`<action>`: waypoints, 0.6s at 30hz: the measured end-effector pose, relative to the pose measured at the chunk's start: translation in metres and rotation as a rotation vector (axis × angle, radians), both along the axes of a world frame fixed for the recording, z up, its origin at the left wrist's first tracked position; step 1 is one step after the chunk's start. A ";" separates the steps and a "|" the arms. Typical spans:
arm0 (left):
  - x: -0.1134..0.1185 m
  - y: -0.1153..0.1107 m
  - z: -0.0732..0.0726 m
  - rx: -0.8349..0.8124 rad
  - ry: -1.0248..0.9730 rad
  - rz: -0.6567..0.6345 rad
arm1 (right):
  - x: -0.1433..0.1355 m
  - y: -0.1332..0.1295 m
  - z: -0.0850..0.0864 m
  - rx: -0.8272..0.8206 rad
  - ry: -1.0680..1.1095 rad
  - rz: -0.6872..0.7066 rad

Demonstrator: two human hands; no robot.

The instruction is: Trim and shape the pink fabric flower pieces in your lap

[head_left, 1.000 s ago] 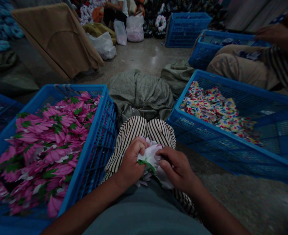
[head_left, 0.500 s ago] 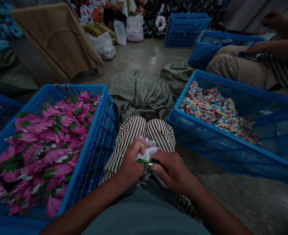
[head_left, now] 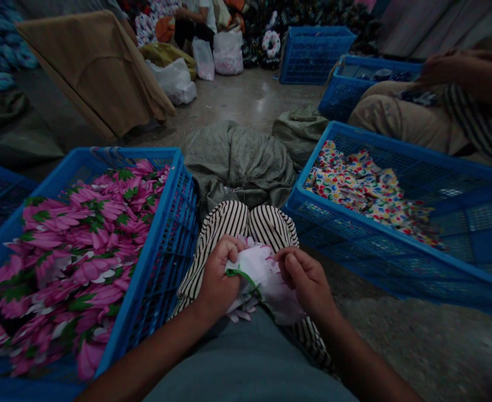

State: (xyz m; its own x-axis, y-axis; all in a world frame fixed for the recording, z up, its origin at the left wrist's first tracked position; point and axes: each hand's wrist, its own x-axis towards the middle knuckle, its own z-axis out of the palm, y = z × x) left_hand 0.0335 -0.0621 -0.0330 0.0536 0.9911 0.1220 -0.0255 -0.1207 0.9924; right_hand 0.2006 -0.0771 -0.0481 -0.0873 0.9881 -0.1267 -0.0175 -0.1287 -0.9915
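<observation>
White fabric flower piece (head_left: 265, 273), pale with a faint pink tint, a thin green strip across its near edge and small petal-shaped tabs hanging below, sits bunched in the lap of a seated person, over striped trousers (head_left: 246, 223), held between both hands.

At far left, a blue plastic crate (head_left: 168, 223) stands on the floor, filled with pink fabric petals (head_left: 74, 257) printed with green leaves and white tips. Just right of it, the left hand (head_left: 216, 276) is curled closed around the left side of the white piece, fingers wrapped over the cloth and thumb on top. The piece spreads between the two hands. The right hand (head_left: 307, 279) is partly closed, its fingertips pinching the right edge of the cloth, knuckles up.

Beyond the knees lies a crumpled grey-green sack (head_left: 240, 156) on the concrete floor (head_left: 250, 97). To the right, a second blue crate (head_left: 396, 268) holds a layer of multicoloured dotted fabric pieces (head_left: 363, 184). At far right, another person sits behind it in tan trousers (head_left: 400, 117) and a striped top, hands (head_left: 438, 67) raised near a further blue crate (head_left: 355, 78).
</observation>
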 end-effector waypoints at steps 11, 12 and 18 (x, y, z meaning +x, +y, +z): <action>-0.002 -0.002 0.007 0.180 -0.038 0.162 | -0.021 -0.010 -0.008 -0.239 0.570 -0.081; -0.002 -0.003 0.008 0.176 -0.034 0.164 | -0.021 -0.009 -0.008 -0.221 0.565 -0.073; 0.000 -0.003 0.010 0.082 -0.057 0.171 | -0.015 -0.010 -0.004 -0.022 0.265 0.039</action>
State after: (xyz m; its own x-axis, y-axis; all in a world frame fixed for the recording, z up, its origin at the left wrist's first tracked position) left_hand 0.0339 -0.0651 -0.0229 -0.1241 0.9717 0.2011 -0.0530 -0.2088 0.9765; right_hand 0.1855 -0.0868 -0.0519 -0.1580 0.9806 -0.1158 -0.2710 -0.1558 -0.9499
